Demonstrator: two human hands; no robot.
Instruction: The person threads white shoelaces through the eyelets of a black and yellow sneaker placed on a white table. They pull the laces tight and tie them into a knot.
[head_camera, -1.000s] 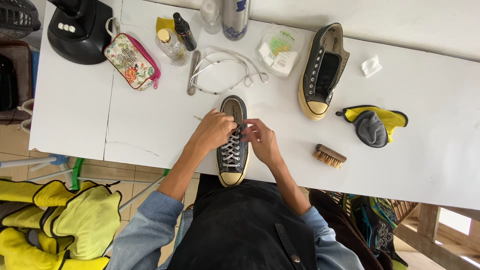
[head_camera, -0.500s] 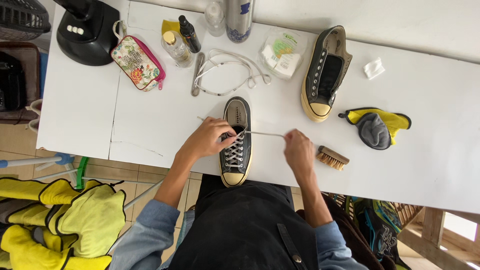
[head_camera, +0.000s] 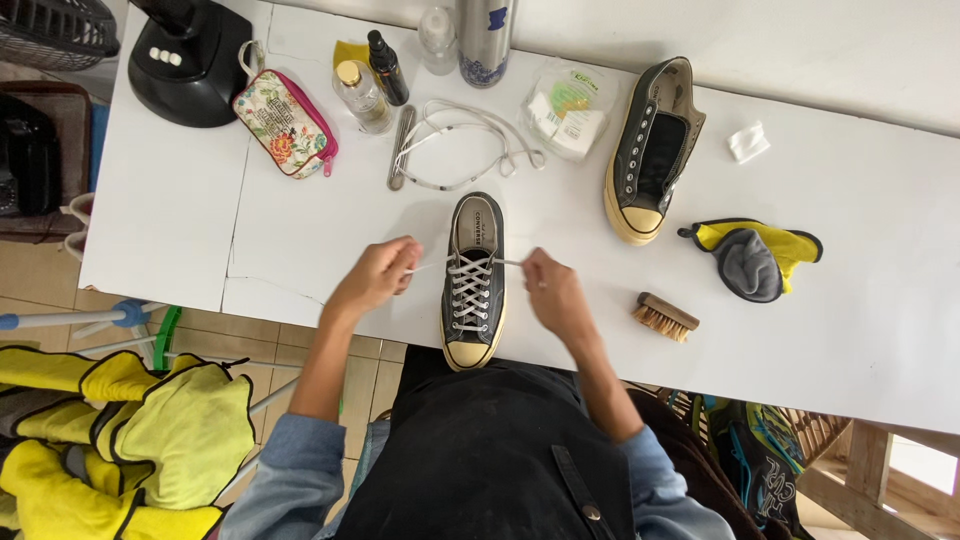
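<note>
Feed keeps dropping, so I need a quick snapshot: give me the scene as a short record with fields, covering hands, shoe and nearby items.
left hand: pinching a white lace end, left of the shoe
right hand: pinching the other lace end, right of the shoe
laced shoe: black, cream toe cap, toe toward the person
second shoe: unlaced, upper right
loose laces: above the laced shoe
brush: right of the right hand
table: white

On the white table (head_camera: 880, 330), the near sneaker (head_camera: 473, 285) is black with white laces (head_camera: 468, 285) and a cream toe cap, as is the far one (head_camera: 650, 150). A floral pouch (head_camera: 284, 122) with pink trim lies far left; a yellow-and-grey mitt (head_camera: 755, 255) lies right, by a tan-bristled brush (head_camera: 664, 316).
</note>
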